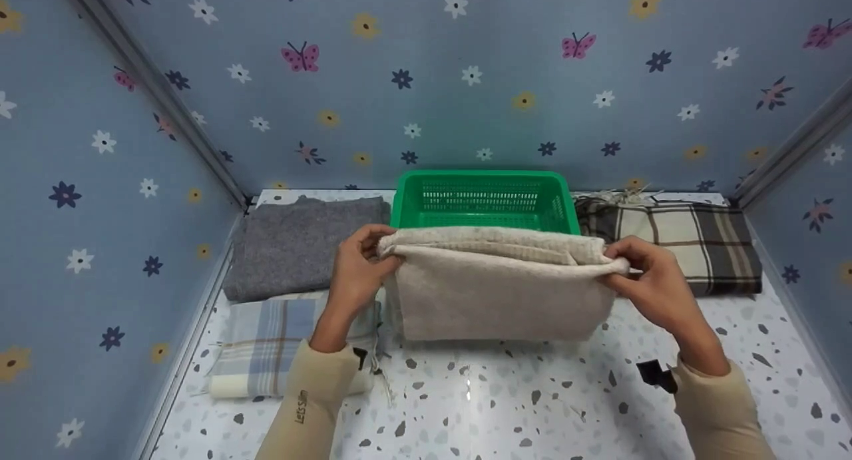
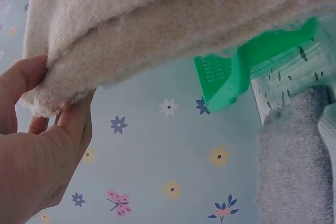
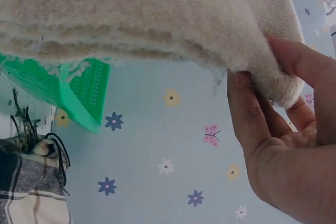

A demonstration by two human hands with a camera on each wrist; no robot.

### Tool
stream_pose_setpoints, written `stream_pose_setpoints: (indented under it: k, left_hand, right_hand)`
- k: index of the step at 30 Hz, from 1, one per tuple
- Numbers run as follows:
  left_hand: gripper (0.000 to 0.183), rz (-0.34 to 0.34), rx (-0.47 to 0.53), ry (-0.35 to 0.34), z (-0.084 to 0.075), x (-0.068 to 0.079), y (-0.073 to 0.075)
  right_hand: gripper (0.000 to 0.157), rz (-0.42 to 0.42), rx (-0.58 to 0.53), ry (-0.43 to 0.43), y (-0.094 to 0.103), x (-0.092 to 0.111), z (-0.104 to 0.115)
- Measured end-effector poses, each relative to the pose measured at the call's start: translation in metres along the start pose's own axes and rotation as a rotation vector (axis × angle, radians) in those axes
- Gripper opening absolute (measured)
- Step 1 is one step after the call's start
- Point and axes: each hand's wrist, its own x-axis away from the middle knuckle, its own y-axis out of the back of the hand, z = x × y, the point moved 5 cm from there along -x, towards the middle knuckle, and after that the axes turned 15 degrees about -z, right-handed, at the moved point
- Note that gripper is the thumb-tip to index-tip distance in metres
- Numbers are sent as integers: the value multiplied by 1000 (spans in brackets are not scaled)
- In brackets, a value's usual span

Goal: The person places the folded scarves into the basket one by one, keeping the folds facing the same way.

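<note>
A folded beige woollen cloth [image 1: 502, 297], perhaps a scarf or shawl, is held up by its two top corners in front of a green plastic basket [image 1: 482, 175]. My left hand [image 1: 356, 270] pinches the left corner between thumb and fingers. At the right corner, my right hand [image 1: 655, 283] pinches the layers the same way. The cloth hides the basket's front and lower part. In the left wrist view the fuzzy cloth [image 2: 131, 30] hangs from thumb and fingers; the right wrist view shows its other corner between the fingers [image 3: 247, 108].
Left of the basket lies a folded grey cloth [image 1: 299, 247], with a blue-and-white plaid cloth [image 1: 259, 347] in front of it. A brown, black and cream plaid cloth [image 1: 679, 240] lies to the right. Flowered panels [image 1: 426, 100] enclose the speckled white surface [image 1: 479, 407] on three sides.
</note>
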Motion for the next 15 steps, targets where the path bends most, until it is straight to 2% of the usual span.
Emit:
stream_pose_setpoints:
  k: [15]
  left_hand:
    - [33,-51,-13,-70,-14,-17,-2]
  right_hand:
    - [15,-40,6,8,1,-17,7]
